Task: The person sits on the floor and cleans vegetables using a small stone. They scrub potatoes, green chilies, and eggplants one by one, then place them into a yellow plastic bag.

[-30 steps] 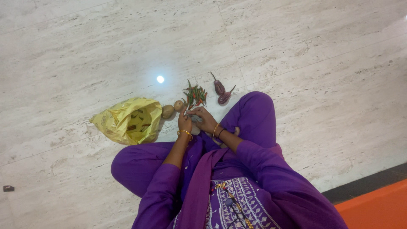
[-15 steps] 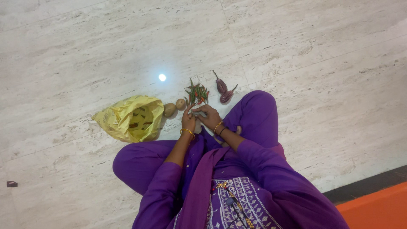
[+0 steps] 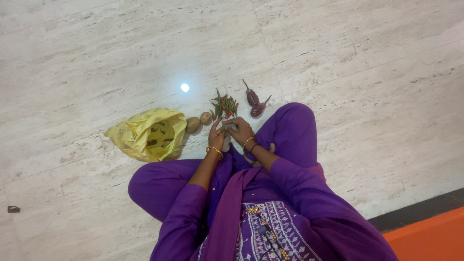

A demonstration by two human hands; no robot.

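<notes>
Landmark for all positions: the pile of chillies (image 3: 223, 106).

Marble floor (image 3: 338, 58), pale, streaked, tile joints visible; a bright light spot reflects on it beyond and to the left of the chillies.

Person seated cross-legged on the floor, purple clothing, embroidered front. Both forearms reach toward the chillies.

Yellow plastic bag (image 3: 147, 134): crumpled, mouth open, lying well left of the chillies; dark items inside, kind not discernible.

Two small aubergines (image 3: 255, 104): purple, stems on, side by side just right of the chillies, near the person's right knee.

Two potatoes (image 3: 198, 122): brown, touching or nearly so, between the bag and the chillies.

Chillies: loose heap, green with some red, directly beyond the hands.

Left hand (image 3: 215, 135): gold bangle at wrist, fingers raised and pointing toward the chillies, just short of the heap.

Right hand (image 3: 238, 129): bangles at wrist, fingers curled close against the left hand's fingertips. Something small seems pinched between the two hands; too small to identify, and I cannot tell the grip for certain.
</notes>
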